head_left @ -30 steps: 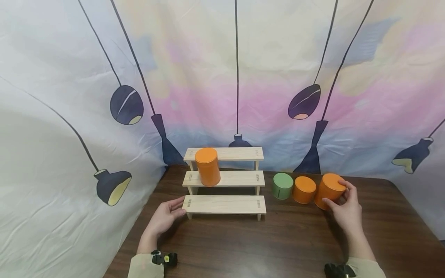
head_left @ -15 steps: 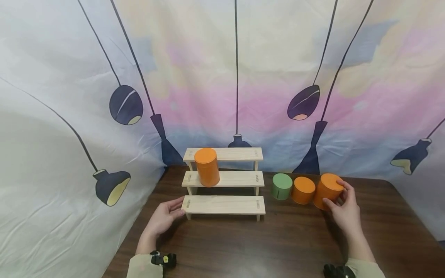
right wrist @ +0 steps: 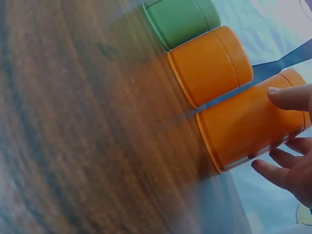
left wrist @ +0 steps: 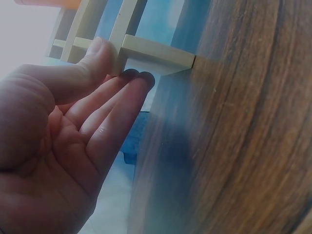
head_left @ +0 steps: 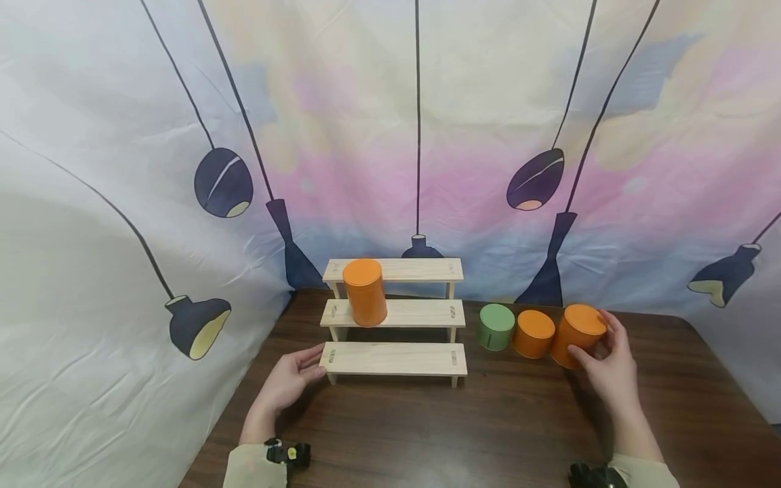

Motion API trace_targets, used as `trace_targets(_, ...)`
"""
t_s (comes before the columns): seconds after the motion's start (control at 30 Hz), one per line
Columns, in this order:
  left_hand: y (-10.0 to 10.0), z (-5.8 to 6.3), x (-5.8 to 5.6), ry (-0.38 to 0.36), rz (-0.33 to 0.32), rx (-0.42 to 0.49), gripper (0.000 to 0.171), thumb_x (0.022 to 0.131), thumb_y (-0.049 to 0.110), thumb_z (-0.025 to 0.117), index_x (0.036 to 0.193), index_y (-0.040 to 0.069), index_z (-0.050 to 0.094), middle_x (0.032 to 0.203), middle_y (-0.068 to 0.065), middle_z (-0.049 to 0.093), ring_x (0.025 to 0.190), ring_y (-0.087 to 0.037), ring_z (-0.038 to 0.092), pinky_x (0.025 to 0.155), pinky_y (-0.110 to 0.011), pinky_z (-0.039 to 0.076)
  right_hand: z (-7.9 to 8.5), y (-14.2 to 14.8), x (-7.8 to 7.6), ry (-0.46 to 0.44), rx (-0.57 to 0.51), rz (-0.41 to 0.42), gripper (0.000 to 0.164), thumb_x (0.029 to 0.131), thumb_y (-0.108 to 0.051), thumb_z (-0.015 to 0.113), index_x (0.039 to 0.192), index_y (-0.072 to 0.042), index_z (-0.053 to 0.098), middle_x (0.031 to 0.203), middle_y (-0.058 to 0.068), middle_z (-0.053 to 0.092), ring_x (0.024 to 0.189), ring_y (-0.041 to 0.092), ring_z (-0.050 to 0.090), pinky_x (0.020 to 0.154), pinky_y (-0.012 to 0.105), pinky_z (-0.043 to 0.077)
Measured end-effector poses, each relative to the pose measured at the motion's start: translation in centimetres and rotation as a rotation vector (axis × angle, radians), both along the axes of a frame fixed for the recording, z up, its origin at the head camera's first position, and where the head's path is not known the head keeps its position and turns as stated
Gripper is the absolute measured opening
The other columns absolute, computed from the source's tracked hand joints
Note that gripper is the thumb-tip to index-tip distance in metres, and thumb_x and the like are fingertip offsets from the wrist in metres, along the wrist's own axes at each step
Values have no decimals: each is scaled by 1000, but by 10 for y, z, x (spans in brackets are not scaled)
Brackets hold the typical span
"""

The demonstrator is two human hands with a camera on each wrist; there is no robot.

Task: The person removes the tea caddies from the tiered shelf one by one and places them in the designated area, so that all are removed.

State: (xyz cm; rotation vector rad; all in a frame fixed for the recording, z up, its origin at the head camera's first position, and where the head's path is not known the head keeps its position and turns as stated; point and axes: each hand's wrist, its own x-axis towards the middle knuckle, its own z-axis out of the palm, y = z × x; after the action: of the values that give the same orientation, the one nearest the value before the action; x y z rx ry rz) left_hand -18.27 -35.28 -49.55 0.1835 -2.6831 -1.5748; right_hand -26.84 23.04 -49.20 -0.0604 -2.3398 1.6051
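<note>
In the head view, my left hand (head_left: 287,383) holds the left end of the lowest step of a three-tier wooden display stand (head_left: 393,359). In the left wrist view, its thumb lies against the board's edge and its nearly straight fingertips reach the end by the leg. On the middle step stands a tall orange canister (head_left: 366,295). My right hand (head_left: 610,369) grips a second tall orange canister (head_left: 576,339), thumb on one side and fingers on the other. This canister is upright on the table, right of a short orange canister (head_left: 535,334) and a short green canister (head_left: 496,327).
The dark wood-grain table (head_left: 439,434) carries the stand and the canisters. Close behind its back edge hangs a pastel cloth (head_left: 366,169) printed with dark lamps; more cloth covers the left side.
Both hands stay where they were, the right fingers shifting only slightly on the tall canister. The stand and canisters keep their places.
</note>
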Motion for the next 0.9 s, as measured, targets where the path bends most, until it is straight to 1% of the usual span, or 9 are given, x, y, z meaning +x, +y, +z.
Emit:
trace_targets(0.1, 0, 0, 0, -1, -3, 4, 53, 103, 5, 70, 153, -3, 55, 147, -21, 63, 130, -31, 66, 109, -47, 53, 3, 0, 1, 22, -4, 4, 104, 91, 9, 80, 172, -19, 21, 170, 21, 35, 149, 42, 42, 105, 10, 43)
trace_targets(0.2, 1, 1, 1, -7, 8, 11, 53, 102, 5, 71, 153, -3, 56, 146, -20, 63, 130, -30, 66, 109, -47, 53, 6, 1, 2, 29, -13, 4, 104, 93, 6, 80, 172, -22, 20, 171, 22, 32, 152, 42, 39, 108, 11, 41)
trace_targets(0.27, 0, 0, 0, -8, 11, 8, 53, 102, 4, 71, 153, -2, 55, 146, -20, 63, 130, -30, 66, 109, -47, 53, 9, 0, 3, 29, -19, -3, 102, 94, 3, 80, 172, -23, 20, 172, 22, 31, 154, 42, 37, 114, 18, 40)
trace_targets(0.33, 1, 0, 0, -12, 20, 12, 53, 102, 4, 71, 153, -2, 56, 146, -19, 64, 130, -29, 66, 109, -47, 53, 13, 0, 4, 24, -31, -15, 101, 95, 0, 80, 172, -24, 20, 173, 21, 29, 154, 42, 36, 120, 28, 39)
trace_targets(0.47, 1, -1, -2, -13, 19, 10, 53, 103, 4, 70, 153, -2, 55, 147, -20, 63, 131, -30, 66, 110, -48, 52, 20, -1, 7, 21, -57, -56, 98, 95, -4, 81, 172, -27, 24, 173, 17, 30, 156, 35, 35, 125, 50, 36)
trace_targets(0.63, 0, -1, -1, -10, 13, 6, 53, 103, 4, 70, 153, -2, 55, 147, -19, 63, 131, -29, 66, 110, -48, 52, 27, -4, 11, 57, -25, -119, 92, 95, -10, 81, 170, -26, 30, 173, 10, 35, 159, 26, 31, 126, 57, 31)
trace_targets(0.73, -1, 0, 0, -5, 4, 2, 53, 103, 4, 70, 153, -3, 55, 147, -20, 63, 130, -30, 66, 109, -46, 53, 33, -7, 14, 86, 3, -153, 89, 95, -12, 81, 169, -26, 33, 171, 7, 38, 158, 22, 33, 125, 44, 35)
trace_targets(0.83, 0, 0, 0, -5, -3, 4, 53, 103, 5, 70, 153, -3, 55, 147, -21, 62, 130, -31, 66, 108, -45, 54, 39, -10, 17, 128, 8, -171, 87, 95, -10, 81, 168, -25, 37, 170, 3, 41, 156, 16, 36, 116, 27, 41)
trace_targets(0.9, -1, 1, 0, -2, -9, 1, 53, 103, 5, 70, 153, -4, 54, 147, -22, 62, 131, -31, 66, 108, -46, 54, 43, -12, 19, 153, 6, -177, 86, 94, -8, 81, 167, -25, 38, 170, 2, 41, 155, 14, 37, 114, 23, 41)
